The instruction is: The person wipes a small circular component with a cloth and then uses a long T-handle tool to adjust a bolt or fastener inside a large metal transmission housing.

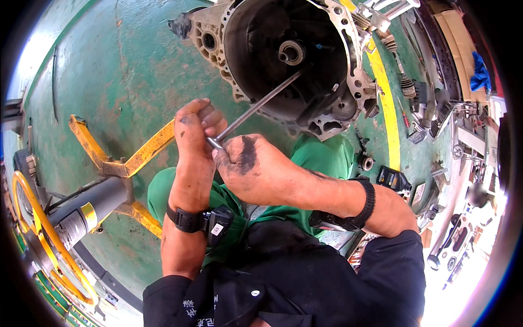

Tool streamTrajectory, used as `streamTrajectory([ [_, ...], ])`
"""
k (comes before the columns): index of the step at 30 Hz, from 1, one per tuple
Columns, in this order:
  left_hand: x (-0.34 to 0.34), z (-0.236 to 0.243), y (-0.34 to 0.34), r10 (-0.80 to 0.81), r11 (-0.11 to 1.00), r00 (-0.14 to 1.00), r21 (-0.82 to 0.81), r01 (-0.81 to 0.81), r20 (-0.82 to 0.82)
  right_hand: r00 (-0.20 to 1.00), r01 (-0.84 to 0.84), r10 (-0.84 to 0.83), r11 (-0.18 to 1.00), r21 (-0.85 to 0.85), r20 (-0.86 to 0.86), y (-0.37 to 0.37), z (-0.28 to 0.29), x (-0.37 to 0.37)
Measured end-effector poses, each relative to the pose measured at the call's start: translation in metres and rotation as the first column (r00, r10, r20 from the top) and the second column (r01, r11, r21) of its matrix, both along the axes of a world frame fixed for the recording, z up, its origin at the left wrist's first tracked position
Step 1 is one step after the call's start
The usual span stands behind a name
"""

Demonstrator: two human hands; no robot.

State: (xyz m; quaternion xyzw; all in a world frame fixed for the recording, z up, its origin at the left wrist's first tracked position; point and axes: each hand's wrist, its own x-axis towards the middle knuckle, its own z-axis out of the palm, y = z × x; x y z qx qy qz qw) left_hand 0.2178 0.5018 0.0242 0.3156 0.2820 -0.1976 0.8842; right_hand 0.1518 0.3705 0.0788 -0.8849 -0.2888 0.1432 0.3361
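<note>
A long steel T-handle wrench (pixel 260 106) slants up and away from my hands into the bell housing of a gearbox (pixel 348 32). Its tip is lost in the dark inside the housing, below the central shaft (pixel 290 53). My left hand (pixel 196 125) is closed in a fist around the near end, at the crossbar. On the other side of the crossbar, my right hand (pixel 253 166) is also closed, its thumb lying close to the joint. A dark grease smear marks the back of the right hand. The gearbox sits just beyond my knees with its open side toward me.
To the left stands a yellow-legged stand (pixel 117 166) with a grey cylinder and a yellow handwheel (pixel 41 218). A yellow line (pixel 388 109) crosses the green floor at right. Beyond it lie drive shafts (pixel 397 54), loose metal parts and a black bottle (pixel 393 180).
</note>
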Motion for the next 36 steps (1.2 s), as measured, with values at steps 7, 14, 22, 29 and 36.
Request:
streamTrajectory([
  [7,-0.001,-0.001,0.001,-0.002,1.000,1.000,0.013,0.002,0.004,0.982,-0.106,0.130,0.980,-0.169,0.134,-0.001,0.007,0.002],
  [14,-0.001,0.001,0.001,-0.034,0.996,0.999,0.086,0.030,0.042,0.878,0.048,-0.067,0.997,0.052,0.474,0.001,-0.013,-0.011],
  [22,-0.001,0.005,-0.001,-0.025,0.996,0.999,0.084,0.022,0.032,0.865,0.071,-0.076,0.997,0.030,0.496,-0.001,-0.007,-0.011],
  [29,-0.002,0.005,0.000,-0.047,0.992,0.997,0.119,0.039,0.063,0.957,0.289,-0.266,0.918,0.271,-0.119,0.005,0.000,-0.013],
  [36,-0.002,0.005,0.000,-0.030,0.994,0.996,0.107,0.021,0.079,0.949,0.310,-0.280,0.910,0.275,-0.144,0.004,0.003,-0.012],
])
